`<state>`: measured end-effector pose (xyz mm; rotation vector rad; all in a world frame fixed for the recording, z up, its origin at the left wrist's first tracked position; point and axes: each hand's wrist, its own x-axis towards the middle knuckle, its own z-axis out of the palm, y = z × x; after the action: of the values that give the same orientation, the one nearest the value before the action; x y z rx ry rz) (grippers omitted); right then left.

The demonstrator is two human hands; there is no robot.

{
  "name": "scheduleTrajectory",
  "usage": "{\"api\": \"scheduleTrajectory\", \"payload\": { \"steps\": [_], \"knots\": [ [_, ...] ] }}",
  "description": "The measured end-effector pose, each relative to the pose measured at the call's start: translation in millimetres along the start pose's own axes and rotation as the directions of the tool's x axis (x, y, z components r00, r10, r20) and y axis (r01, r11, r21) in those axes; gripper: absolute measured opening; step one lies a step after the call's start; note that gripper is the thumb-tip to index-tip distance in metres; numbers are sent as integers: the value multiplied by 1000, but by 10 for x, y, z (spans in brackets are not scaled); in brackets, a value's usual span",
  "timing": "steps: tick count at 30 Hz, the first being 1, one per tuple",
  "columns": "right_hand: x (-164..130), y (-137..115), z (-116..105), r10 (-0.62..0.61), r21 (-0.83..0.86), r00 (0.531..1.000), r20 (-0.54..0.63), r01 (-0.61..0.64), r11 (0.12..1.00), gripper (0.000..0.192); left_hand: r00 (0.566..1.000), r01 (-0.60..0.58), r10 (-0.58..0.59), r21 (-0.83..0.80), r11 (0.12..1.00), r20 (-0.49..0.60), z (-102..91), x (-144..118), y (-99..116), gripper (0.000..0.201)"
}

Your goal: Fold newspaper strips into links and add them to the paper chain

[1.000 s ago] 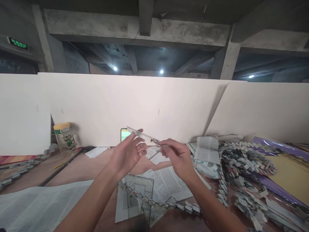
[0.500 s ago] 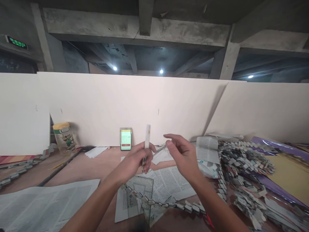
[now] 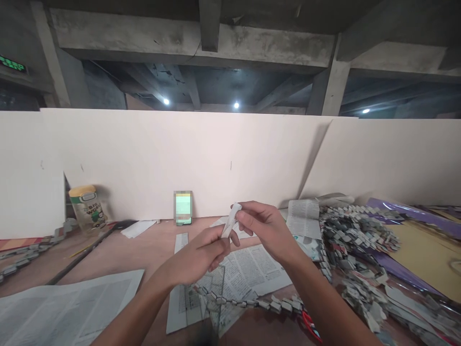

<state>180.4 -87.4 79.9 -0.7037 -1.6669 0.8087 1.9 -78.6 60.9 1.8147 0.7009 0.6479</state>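
Note:
A narrow folded strip of newspaper (image 3: 231,222) stands tilted between my two hands above the table. My left hand (image 3: 201,254) pinches its lower end. My right hand (image 3: 264,229) pinches its upper end with thumb and fingers. Below my hands lie loose newspaper sheets (image 3: 248,269), a clear plastic set square (image 3: 201,298) and a chain of folded paper links (image 3: 252,303) that runs toward the right.
A large heap of folded paper chain (image 3: 360,240) covers the right of the table, on purple and yellow sheets (image 3: 428,250). A phone (image 3: 183,207) leans on the white partition (image 3: 201,158). A yellow-lidded jar (image 3: 86,209) stands at the left. A big newspaper (image 3: 61,307) lies front left.
The strip was held long and flat between both hands, then stood upright in my left hand alone. Now it is shorter and both hands pinch it. The view has dipped slightly.

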Motion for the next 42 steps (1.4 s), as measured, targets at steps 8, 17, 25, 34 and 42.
{"api": "scheduleTrajectory", "payload": {
  "steps": [8,17,25,34,42],
  "knots": [
    [13,56,-10,32,74,997,-65,-28,997,18,993,-47,58,109,993,-106,37,-3,38,28],
    [2,8,120,76,76,984,-160,-64,995,11,947,-57,124,223,973,-297,153,8,100,28],
    [-35,-38,176,48,136,987,-153,-27,990,10,913,-126,237,321,939,-333,222,-36,112,29],
    [-47,-24,159,8,265,997,-73,12,964,7,918,-198,277,278,940,-285,251,-45,106,29],
    [-42,-57,132,12,273,1000,-15,-8,962,10,914,-195,277,277,941,-297,262,-50,95,30]
  ]
}}
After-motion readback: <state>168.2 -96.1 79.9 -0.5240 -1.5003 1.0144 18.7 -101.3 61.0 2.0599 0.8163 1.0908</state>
